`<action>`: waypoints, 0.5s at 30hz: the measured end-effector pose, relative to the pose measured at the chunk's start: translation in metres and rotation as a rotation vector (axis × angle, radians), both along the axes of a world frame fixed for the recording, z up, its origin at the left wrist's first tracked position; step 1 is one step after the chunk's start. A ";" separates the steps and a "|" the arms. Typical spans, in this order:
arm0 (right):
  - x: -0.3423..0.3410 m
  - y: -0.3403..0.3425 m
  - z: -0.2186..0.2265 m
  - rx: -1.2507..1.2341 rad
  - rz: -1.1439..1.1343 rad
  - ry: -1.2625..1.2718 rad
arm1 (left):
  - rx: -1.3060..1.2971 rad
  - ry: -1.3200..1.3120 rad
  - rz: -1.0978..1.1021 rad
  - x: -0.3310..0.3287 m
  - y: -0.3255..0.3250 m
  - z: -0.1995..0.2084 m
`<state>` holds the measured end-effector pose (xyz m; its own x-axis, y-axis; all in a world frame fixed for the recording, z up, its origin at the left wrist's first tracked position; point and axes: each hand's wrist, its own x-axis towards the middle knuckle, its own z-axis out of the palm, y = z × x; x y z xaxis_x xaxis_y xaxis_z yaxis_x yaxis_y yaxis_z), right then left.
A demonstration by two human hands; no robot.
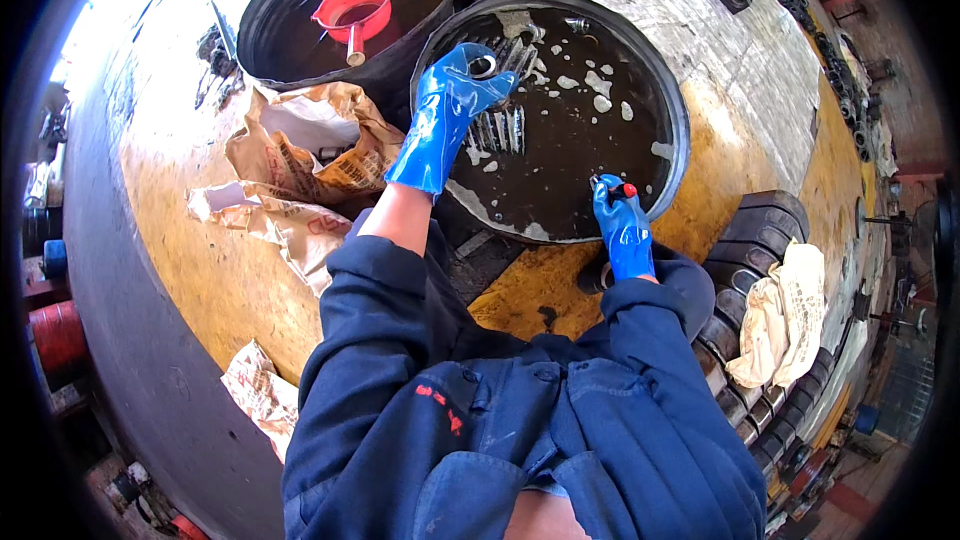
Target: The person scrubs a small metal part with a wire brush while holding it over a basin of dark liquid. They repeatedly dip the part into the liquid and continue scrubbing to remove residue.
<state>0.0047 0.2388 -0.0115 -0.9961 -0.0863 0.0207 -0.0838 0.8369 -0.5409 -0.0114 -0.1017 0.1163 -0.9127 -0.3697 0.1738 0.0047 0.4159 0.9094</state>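
Both my hands wear long blue rubber gloves. My left hand (pixel 455 100) is closed around a shiny metal part (pixel 484 66) with a round, ring-like end, over the left side of a wide black tub (pixel 682 130). Dark liquid with patches of foam fills the tub. Ribbed metal pieces (pixel 500 130) show at the liquid's surface just below that hand, and a small metal fitting (pixel 577 26) lies near the far rim. At the tub's near right rim, my right hand (pixel 622 220) grips a red-handled tool (pixel 624 190); its working end cannot be made out.
A second black tub (pixel 250 25) at the far left holds dark liquid and a red dipper (pixel 355 15). Torn brown paper sacks (pixel 300 145) lie to the left. On the right, a cream cloth or glove (pixel 785 315) rests on stacked black ribbed pieces (pixel 750 240).
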 end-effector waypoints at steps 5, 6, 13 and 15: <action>0.000 -0.012 0.018 0.043 -0.014 -0.091 | 0.008 -0.092 -0.008 -0.003 -0.008 -0.018; 0.001 -0.015 0.027 0.075 -0.037 -0.143 | 0.026 -0.127 -0.011 -0.006 -0.008 -0.021; 0.002 0.002 0.001 0.048 0.027 -0.012 | -0.015 -0.181 -0.004 -0.024 -0.010 -0.046; 0.001 0.002 0.003 0.058 0.053 -0.024 | -0.047 -0.161 0.010 -0.023 -0.009 -0.045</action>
